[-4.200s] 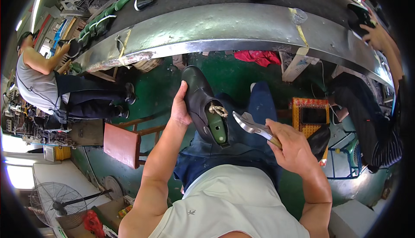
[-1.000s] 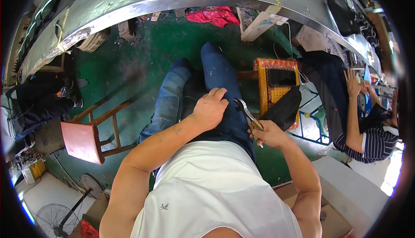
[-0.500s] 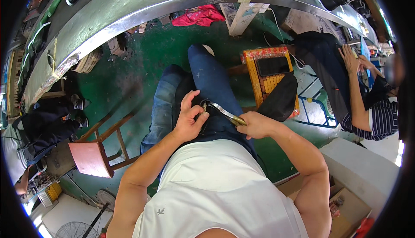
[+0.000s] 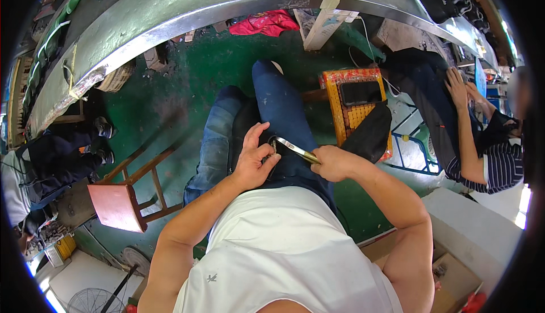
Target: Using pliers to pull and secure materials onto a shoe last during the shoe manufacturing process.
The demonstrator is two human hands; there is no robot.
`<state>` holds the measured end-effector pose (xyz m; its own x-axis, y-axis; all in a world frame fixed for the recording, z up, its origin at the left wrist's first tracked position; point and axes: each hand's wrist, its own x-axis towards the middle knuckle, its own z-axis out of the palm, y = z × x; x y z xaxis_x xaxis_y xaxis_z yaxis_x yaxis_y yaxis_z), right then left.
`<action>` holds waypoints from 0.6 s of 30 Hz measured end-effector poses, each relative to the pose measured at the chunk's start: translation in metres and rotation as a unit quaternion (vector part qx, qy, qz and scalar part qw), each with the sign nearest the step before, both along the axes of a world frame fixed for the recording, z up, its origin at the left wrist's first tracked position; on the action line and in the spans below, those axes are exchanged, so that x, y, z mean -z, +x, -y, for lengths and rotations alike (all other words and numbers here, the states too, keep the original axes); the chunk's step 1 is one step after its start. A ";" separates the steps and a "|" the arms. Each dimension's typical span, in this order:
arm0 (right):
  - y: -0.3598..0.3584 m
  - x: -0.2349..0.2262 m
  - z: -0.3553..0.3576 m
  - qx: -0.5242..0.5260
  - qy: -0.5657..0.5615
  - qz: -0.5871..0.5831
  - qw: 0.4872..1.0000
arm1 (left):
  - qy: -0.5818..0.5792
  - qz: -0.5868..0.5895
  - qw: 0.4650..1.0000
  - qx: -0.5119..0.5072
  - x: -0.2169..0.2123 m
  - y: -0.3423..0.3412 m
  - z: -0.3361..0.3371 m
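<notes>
Head cam (L of pair): fisheye, head-worn, facing down. Near: white shirt (image 4: 281, 233), lower ctr.; L hand (image 4: 254, 162) & R hand (image 4: 336, 163), mid-frame. Farther: metal bench (image 4: 198, 7), bowed across frame top.

A white sleeveless top (image 4: 278, 233) is worn with blue jeans (image 4: 281, 100); it has a rounded neckline (image 4: 284, 299) and a small grey mark (image 4: 212, 278), and the left trouser leg (image 4: 214, 134) looks paler, faded.

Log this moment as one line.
right hand: holds pincers | left hand: half curled beside pincers' head | black phone: on yellow beaded mat
</notes>
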<state>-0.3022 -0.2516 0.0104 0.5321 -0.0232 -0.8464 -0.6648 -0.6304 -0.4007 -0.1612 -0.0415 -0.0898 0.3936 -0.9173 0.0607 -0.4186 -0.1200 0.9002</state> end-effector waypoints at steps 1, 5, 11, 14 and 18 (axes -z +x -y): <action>0.002 0.002 0.003 0.000 -0.001 0.000 1.000 | -0.002 -0.005 1.000 0.006 0.000 0.000 0.000; 0.003 0.010 0.009 -0.001 0.044 0.010 0.999 | 0.001 0.014 1.000 0.017 -0.002 0.004 -0.001; -0.025 0.018 -0.008 0.166 0.162 -0.038 0.972 | 0.030 0.072 0.972 -0.222 0.044 0.052 0.027; -0.031 0.016 -0.021 0.186 0.149 -0.059 0.969 | 0.446 -0.032 0.873 -0.195 0.047 0.085 0.082; -0.048 0.011 -0.034 0.087 0.038 0.061 0.994 | 0.505 0.019 0.852 -0.134 0.056 0.075 0.091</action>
<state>-0.3506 -0.2172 -0.0004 0.6239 -0.0632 -0.7790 -0.7051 -0.4753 -0.5262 -0.0861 -0.1322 -0.1457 0.6119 -0.3865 -0.6900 -0.2810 -0.9218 0.2672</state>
